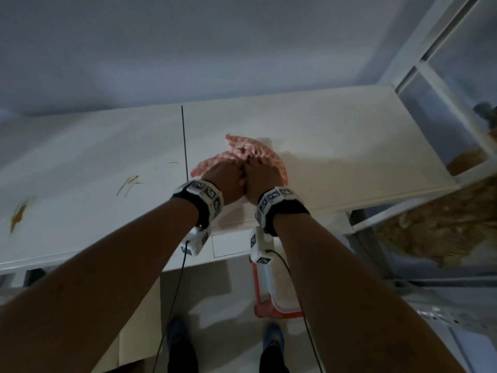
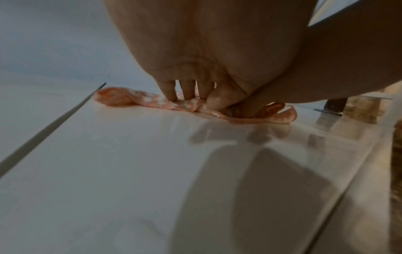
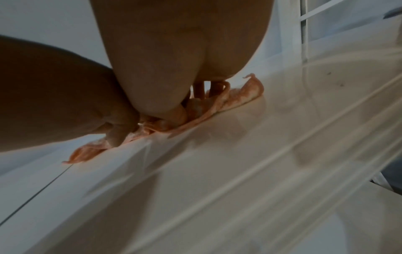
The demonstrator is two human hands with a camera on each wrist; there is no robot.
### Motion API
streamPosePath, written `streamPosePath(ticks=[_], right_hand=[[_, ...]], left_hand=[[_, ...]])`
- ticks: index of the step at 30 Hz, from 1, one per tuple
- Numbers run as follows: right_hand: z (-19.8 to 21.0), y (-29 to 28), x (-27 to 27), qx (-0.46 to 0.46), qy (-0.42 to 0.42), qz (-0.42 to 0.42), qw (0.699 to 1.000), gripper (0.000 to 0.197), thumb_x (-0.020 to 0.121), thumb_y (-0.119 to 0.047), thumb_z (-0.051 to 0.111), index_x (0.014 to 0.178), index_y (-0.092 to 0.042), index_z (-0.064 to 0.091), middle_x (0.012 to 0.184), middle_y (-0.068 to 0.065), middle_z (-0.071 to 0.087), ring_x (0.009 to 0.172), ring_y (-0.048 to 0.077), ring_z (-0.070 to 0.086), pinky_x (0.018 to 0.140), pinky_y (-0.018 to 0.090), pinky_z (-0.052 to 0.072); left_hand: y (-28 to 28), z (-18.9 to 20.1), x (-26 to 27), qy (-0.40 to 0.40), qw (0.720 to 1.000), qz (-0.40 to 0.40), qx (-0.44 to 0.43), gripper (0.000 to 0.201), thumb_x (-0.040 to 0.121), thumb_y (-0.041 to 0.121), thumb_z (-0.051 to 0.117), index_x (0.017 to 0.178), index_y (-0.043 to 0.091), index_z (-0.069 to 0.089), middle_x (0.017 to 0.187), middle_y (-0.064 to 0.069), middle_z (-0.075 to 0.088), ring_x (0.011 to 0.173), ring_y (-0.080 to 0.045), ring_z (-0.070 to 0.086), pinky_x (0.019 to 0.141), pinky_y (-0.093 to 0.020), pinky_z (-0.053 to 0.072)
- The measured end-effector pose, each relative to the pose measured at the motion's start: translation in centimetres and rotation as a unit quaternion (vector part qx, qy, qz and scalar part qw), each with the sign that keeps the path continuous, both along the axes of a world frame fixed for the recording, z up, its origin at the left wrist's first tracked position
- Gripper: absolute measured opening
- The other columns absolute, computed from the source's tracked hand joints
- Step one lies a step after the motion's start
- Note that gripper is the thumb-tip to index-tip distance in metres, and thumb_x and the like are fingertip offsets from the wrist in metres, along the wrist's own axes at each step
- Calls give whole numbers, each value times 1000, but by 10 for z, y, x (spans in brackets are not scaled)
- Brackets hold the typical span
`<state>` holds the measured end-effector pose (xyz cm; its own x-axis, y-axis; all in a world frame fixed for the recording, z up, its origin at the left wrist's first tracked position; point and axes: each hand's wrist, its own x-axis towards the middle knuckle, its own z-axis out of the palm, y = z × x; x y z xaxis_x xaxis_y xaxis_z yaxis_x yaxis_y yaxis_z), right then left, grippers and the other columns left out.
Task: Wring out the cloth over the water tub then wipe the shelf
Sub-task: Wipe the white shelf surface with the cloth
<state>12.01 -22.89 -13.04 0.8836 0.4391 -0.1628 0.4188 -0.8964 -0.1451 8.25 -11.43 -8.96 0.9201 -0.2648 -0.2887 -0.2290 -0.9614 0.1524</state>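
Head view: two hands, left (image 1: pixel 224 179) and right (image 1: pixel 262 179), press one cloth (image 1: pixel 250 152).

One cloth (image 1: pixel 243 154), two hands, one tub (image 1: pixel 271 300)

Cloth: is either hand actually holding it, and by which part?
Neither grips it. Left hand and right hand press the cloth flat on the shelf, fingers on its near middle.

the white shelf (image 1: pixel 336 146) carries a crumpled pink cloth (image 1: pixel 250 153) lying flat near its middle, just right of a dark seam (image 1: pixel 184 141), with orange-brown smears (image 1: pixel 129 184) on the panel further left
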Motion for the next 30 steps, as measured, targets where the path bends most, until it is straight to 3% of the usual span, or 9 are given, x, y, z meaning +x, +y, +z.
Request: streamPosePath(ticks=[3, 7, 12, 15, 19, 21, 25, 30], right_hand=[[-7, 0, 9, 21, -6, 1, 1000, 49, 92, -39, 51, 137, -18, 48, 144, 4, 46, 134, 31, 39, 104, 44, 36], [-6, -7, 5, 44, 0, 8, 999, 45, 92, -33, 52, 136, -21, 50, 143, 1, 48, 133, 29, 42, 102, 45, 41], [6, -11, -26, 45, 28, -8, 999, 45, 91, -28, 50, 136, -22, 50, 145, 0, 47, 132, 28, 45, 106, 45, 38], [13, -23, -67, 12, 19, -22, 999, 42, 90, -25, 52, 132, -19, 53, 141, 2, 50, 130, 29, 46, 101, 43, 40], [15, -50, -107, 26, 3, -19, 999, 29, 89, -17, 51, 116, -13, 61, 125, 6, 59, 118, 28, 54, 92, 40, 46], [16, -65, -107, 36, 20, -25, 999, 29, 90, -16, 51, 117, -12, 61, 129, 7, 57, 122, 28, 51, 95, 40, 45], [20, -80, -99, 31, 41, -53, 997, 34, 92, -16, 50, 124, -12, 61, 136, 7, 54, 134, 29, 41, 100, 42, 44], [13, -91, -88, 62, 47, -101, 992, 39, 93, -18, 49, 130, -12, 60, 143, 7, 50, 141, 28, 33, 108, 41, 41]], left_hand=[[6, -4, 4, -3, 999, -6, -31, 57, 84, 20, 27, 128, 5, 59, 141, -15, 52, 134, -32, 43, 113, -43, 31], [6, -13, 1, -6, 999, -20, -41, 52, 83, 3, 41, 133, 3, 53, 144, -18, 48, 135, -35, 41, 113, -46, 30], [-9, -1, -24, 40, 999, 11, -28, 44, 92, 9, 39, 134, 5, 52, 145, -16, 45, 133, -32, 42, 112, -44, 33], [-22, -5, -54, 45, 999, 17, -16, 40, 94, 19, 40, 129, 5, 54, 140, -15, 49, 129, -32, 45, 109, -43, 36], [-47, -13, -89, 29, 999, -21, -26, 43, 94, 18, 42, 136, 8, 52, 149, -14, 40, 138, -29, 35, 118, -36, 21], [-62, -9, -88, 26, 999, -29, -25, 46, 94, 19, 43, 138, 9, 50, 152, -12, 35, 140, -27, 33, 117, -34, 20], [-78, -4, -75, 57, 998, -26, -22, 44, 92, 21, 44, 134, 9, 52, 147, -12, 41, 132, -29, 41, 109, -39, 37], [-86, -9, -55, 63, 995, -72, -17, 43, 91, 19, 44, 132, 8, 55, 147, -13, 42, 131, -30, 41, 109, -42, 37]])
